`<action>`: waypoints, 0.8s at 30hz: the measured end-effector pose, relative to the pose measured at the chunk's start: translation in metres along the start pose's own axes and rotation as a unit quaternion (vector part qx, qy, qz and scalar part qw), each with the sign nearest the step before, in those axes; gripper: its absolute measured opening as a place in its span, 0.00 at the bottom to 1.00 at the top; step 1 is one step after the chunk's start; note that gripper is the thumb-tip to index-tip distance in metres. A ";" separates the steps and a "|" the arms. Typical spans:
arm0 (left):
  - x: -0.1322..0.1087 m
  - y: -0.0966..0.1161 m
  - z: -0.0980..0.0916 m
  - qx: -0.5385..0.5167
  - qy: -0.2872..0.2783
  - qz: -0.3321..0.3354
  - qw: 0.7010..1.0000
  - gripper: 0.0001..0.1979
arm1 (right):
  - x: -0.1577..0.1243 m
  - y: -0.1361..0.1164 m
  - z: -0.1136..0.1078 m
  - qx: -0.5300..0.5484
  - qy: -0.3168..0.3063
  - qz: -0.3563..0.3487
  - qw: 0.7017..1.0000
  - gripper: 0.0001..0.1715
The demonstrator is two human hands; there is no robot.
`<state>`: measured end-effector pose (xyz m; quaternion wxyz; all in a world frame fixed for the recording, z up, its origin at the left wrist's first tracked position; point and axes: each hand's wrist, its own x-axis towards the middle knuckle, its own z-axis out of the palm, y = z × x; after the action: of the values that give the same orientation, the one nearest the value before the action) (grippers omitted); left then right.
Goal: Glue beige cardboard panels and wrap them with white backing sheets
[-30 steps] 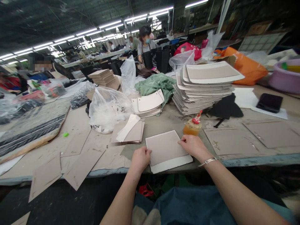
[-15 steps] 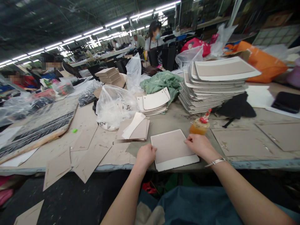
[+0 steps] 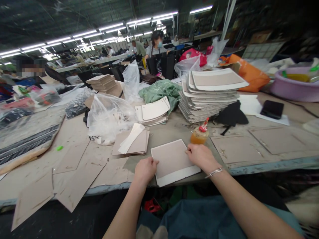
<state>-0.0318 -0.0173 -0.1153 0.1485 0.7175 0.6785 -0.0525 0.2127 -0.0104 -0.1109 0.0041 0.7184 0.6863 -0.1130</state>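
Note:
In front of me, a grey-beige rectangular panel (image 3: 171,157) with a white border lies flat at the table's near edge. My left hand (image 3: 146,171) is closed, pinching the panel's left edge between thumb and fingers. At the opposite edge, my right hand (image 3: 202,157) pinches the panel near its upper right side. Just behind the right hand stands a squat bottle of amber liquid (image 3: 198,136) with a red tip. To the left of the panel is a small pile of grey-beige boards (image 3: 142,141), with white strips (image 3: 131,137) on top.
A tall stack of white-edged panels (image 3: 209,103) stands behind the bottle. Loose boards (image 3: 79,181) overhang the table's left front edge; others (image 3: 238,149) lie at right. Plastic bags (image 3: 109,116), a phone (image 3: 271,109) and a purple basin (image 3: 294,88) are further back. A co-worker (image 3: 156,46) sits beyond.
My view has swung to the right, so everything appears further left and the purple basin shows more fully. Both hands keep their grip on the panel's sides.

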 end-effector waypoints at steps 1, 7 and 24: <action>0.000 0.000 0.000 0.003 0.002 0.000 1.000 0.18 | 0.000 -0.001 0.000 -0.005 0.000 0.000 1.000 0.14; -0.001 0.001 0.002 0.016 0.015 -0.004 1.000 0.19 | -0.004 -0.002 -0.002 -0.033 0.015 -0.013 0.999 0.14; -0.007 0.006 0.003 0.047 0.026 -0.017 0.998 0.24 | -0.014 -0.014 0.007 -0.026 0.112 -0.088 0.990 0.12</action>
<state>-0.0264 -0.0251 -0.1158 0.0959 0.7130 0.6913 -0.0677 0.1977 -0.0247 -0.1131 -0.0638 0.6632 0.7456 -0.0140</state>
